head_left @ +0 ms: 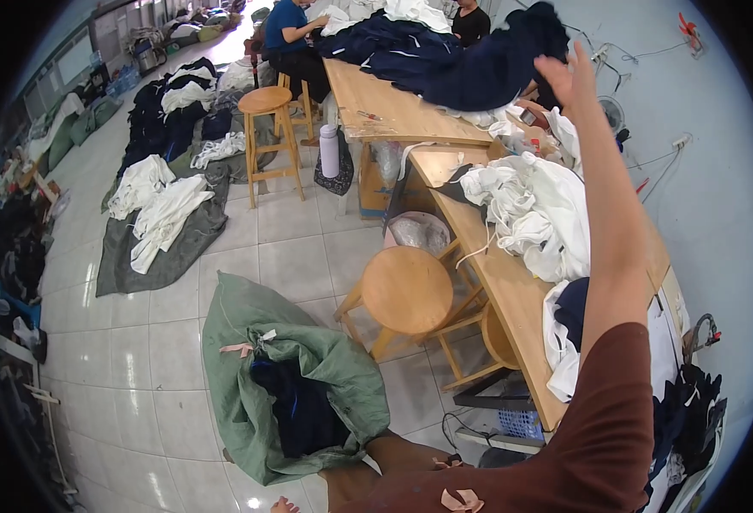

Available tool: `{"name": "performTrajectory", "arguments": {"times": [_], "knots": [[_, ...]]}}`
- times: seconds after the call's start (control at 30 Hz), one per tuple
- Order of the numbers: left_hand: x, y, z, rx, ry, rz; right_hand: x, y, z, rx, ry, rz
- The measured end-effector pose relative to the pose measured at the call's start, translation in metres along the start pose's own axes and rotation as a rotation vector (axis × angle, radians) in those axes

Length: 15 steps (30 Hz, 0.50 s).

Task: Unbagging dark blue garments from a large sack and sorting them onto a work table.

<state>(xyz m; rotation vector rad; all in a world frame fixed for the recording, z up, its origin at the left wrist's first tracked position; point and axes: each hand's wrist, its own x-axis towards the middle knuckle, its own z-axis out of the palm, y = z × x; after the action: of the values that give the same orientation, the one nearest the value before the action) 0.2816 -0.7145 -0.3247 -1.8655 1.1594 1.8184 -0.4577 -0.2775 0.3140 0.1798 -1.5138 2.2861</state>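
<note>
My right hand (566,79) reaches far up along the right side, its fingers spread. It is beside a large navy cloth bundle (513,64) at the end of a navy heap on the far table; whether it touches the bundle I cannot tell. Only the fingers of my left hand (285,506) show at the lower edge, apart and with nothing seen in them. Near them, in front of my legs, stands a green sack (231,342) with its mouth open. Dark navy cloth (295,410) lies inside it.
White garments (534,205) lie on the near wooden table (440,171). A wooden stool (406,291) stands between sack and table, another stool (265,101) farther off. White clothes (167,214) lie on a floor sheet at left. Two people (286,38) are at the far table.
</note>
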Motion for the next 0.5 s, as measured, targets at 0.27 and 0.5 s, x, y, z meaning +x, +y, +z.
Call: {"name": "performTrajectory", "arguments": {"times": [0.27, 0.5], "knots": [[-0.05, 0.024, 0.071, 0.11, -0.116, 0.024, -0.13, 0.107, 0.076, -0.302, -0.673, 0.149], [-0.043, 0.035, 0.079, 0.104, -0.196, 0.163, -0.41, 0.241, 0.034, -0.457, -1.586, 0.637]]}}
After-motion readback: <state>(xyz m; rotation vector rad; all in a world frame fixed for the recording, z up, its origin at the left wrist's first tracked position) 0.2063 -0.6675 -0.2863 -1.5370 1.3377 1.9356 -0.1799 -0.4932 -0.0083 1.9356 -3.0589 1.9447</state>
